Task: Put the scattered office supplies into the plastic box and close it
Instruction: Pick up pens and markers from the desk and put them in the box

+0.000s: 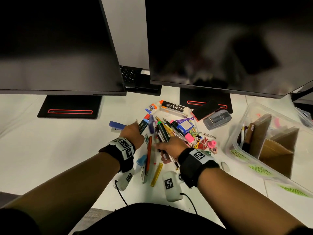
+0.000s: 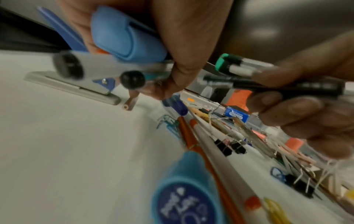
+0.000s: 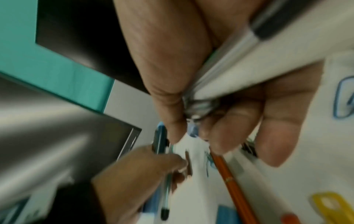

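Note:
Scattered pens, markers, clips and erasers lie in a pile (image 1: 179, 131) on the white desk. My left hand (image 1: 131, 133) at the pile's left edge grips several pens and markers (image 1: 143, 126), among them a blue-capped one (image 2: 124, 34). My right hand (image 1: 169, 145), just to its right, has its fingers (image 3: 210, 106) curled round a bundle of pens (image 1: 163, 131); white barrels (image 3: 249, 72) show in the right wrist view. The clear plastic box (image 1: 243, 156) stands open at the right with cardboard dividers and a few pens inside. No lid is seen.
A blue stapler (image 1: 116, 125) lies beyond my left hand. An orange pen (image 1: 149, 153), blue correction tape (image 1: 141, 161) and a yellow clip (image 1: 156, 173) lie between my wrists. A glue bottle (image 1: 153, 106), staples box (image 1: 174, 107) and black eraser (image 1: 206, 109) sit under two dark monitors (image 1: 220, 39).

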The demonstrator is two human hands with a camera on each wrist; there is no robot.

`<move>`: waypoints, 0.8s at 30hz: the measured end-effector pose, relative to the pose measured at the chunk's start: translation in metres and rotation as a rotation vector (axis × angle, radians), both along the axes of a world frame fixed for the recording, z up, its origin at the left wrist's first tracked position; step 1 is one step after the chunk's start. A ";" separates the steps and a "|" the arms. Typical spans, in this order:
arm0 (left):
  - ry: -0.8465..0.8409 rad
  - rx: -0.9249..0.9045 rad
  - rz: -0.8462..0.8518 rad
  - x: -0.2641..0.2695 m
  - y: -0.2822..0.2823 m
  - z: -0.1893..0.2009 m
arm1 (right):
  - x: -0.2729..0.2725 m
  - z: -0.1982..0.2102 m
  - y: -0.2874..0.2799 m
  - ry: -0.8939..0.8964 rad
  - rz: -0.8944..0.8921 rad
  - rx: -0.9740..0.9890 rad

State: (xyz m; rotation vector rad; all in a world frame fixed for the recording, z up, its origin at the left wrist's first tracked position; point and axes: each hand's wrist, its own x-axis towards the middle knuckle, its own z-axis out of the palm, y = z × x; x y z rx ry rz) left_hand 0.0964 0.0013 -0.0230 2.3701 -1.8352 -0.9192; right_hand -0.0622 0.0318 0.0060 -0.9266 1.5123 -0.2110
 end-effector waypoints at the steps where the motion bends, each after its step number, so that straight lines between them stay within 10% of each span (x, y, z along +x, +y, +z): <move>1: -0.011 -0.006 -0.023 0.000 -0.001 -0.002 | 0.007 -0.004 0.000 0.034 -0.004 -0.017; 10: -0.110 0.057 -0.177 -0.005 -0.014 -0.007 | 0.032 -0.033 -0.002 0.621 0.409 -0.346; 24: -0.107 0.127 -0.086 -0.010 -0.007 -0.002 | -0.001 -0.038 -0.007 0.562 0.264 -0.299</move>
